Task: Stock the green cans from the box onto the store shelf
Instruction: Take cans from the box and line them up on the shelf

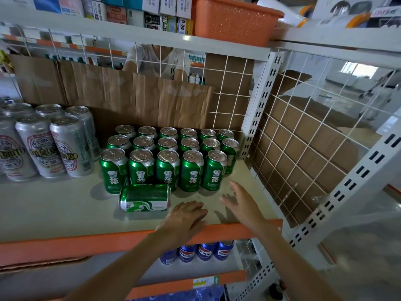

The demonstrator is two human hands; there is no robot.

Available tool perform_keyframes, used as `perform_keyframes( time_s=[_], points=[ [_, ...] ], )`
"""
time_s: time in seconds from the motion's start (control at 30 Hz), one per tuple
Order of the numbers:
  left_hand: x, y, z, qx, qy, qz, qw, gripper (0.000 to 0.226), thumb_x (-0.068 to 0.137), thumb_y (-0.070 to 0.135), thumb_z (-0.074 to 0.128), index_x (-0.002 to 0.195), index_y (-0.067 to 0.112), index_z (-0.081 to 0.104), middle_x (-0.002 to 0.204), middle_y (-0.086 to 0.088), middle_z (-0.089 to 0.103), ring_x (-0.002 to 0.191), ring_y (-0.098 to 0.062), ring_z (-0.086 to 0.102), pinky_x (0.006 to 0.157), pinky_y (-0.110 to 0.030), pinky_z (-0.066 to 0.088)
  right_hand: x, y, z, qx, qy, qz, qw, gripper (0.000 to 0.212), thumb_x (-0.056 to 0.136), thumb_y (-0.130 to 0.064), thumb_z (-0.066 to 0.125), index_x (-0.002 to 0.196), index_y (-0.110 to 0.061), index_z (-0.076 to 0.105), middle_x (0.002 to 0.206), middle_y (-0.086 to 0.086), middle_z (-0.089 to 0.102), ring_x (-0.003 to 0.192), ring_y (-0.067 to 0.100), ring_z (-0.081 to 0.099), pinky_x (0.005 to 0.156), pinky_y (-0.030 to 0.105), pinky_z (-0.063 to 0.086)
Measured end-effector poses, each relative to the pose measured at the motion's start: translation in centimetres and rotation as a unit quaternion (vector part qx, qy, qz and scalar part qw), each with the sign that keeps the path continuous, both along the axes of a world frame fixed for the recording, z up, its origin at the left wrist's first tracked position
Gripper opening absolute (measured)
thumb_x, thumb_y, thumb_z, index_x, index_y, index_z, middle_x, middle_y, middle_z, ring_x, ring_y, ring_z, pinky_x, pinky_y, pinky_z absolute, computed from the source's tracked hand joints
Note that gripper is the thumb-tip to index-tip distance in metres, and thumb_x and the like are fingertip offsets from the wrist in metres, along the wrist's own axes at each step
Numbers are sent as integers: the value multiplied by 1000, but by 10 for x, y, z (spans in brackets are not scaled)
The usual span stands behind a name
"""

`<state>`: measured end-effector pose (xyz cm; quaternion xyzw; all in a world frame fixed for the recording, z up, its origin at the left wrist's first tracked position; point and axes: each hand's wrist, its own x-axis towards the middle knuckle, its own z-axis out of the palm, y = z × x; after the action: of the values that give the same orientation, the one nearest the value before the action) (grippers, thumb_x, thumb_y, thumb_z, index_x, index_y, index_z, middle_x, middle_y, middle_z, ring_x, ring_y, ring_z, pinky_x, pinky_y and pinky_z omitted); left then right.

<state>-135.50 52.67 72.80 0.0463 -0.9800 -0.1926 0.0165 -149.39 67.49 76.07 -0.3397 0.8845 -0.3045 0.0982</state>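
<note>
— Green cans [165, 161], where do they stand?
— On the store shelf [54, 209], a pale flat board with an orange front lip. They stand upright in three tight rows toward its right end: six at the back, six in the middle, five in front, silver pull-tab tops up.
— All upright?
— One is not. The fallen can [145, 197] lies on its side just in front of the front row, its glossy green wall with white wave marks facing up.
— And the hands?
— Both hold nothing. The left hand [186, 216] lies palm down with relaxed fingers at the shelf's front edge, just beside the fallen can's right end; whether it touches, I cannot tell. The right hand [240, 203] hovers over bare shelf further right, fingers spread and blurred, apart from the left.
— What else holds things?
— An orange plastic basket [234, 20], perforated, sits on the board above; its contents are hidden. Tall silver cans [43, 144] stand left of the green ones, and blue cola cans [206, 250] on the board below. A creased cardboard sheet [130, 96] leans behind, and a white wire grid [293, 137] closes the right side.
</note>
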Motion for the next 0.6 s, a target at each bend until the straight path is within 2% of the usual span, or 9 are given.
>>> perform_keyframes(
  time_s=[0.1, 0.23, 0.33, 0.43, 0.53, 0.6],
  points=[
    [0, 0, 0, 0, 3, -3, 1000, 52, 96, 49, 30, 141, 25, 38, 152, 6, 26, 139, -11, 21, 114, -30, 12, 13, 2, -14, 50, 60, 16, 997, 59, 95, -41, 50, 145, -16, 30, 140, 1, 46, 124, 15, 47, 98, 26, 39],
    [5, 1, 2, 47, 55, -27, 997, 80, 79, 69, 15, 134, 22, 48, 146, 3, 39, 133, -13, 34, 109, -23, 21, 19, -1, -30, 72, 127, 10, 989, 49, 95, -41, 48, 137, -16, 45, 136, 2, 50, 124, 18, 47, 103, 30, 38],
    [13, 0, 12, 45, 97, -34, 994, 69, 81, 62, 21, 134, 26, 49, 141, 8, 43, 130, -9, 38, 106, -22, 24, 21, -1, -35, 108, 155, -2, 982, 45, 97, -41, 43, 136, -18, 47, 145, 2, 42, 134, 19, 36, 109, 33, 30],
    [22, -15, 28, 30, 137, -10, 990, 60, 83, 56, 28, 132, 29, 50, 136, 10, 47, 125, -7, 40, 105, -26, 28, 22, -1, -38, 110, 172, -6, 979, 43, 97, -37, 42, 137, -20, 45, 148, 1, 38, 138, 18, 31, 111, 33, 26],
    [33, -44, 36, -23, 192, 18, 981, 50, 82, 48, 43, 124, 25, 58, 125, 4, 58, 114, -15, 54, 99, -32, 35, 23, -1, -37, 107, 171, -6, 979, 42, 98, -34, 42, 137, -20, 46, 148, 1, 38, 138, 18, 32, 112, 34, 25],
    [41, -62, 39, -61, 202, 39, 977, 53, 79, 50, 48, 123, 24, 58, 124, 2, 59, 112, -18, 55, 98, -36, 38, 23, -2, -36, 105, 167, -7, 980, 42, 98, -33, 42, 138, -20, 45, 148, 1, 38, 138, 19, 32, 112, 34, 25]
  ],
)
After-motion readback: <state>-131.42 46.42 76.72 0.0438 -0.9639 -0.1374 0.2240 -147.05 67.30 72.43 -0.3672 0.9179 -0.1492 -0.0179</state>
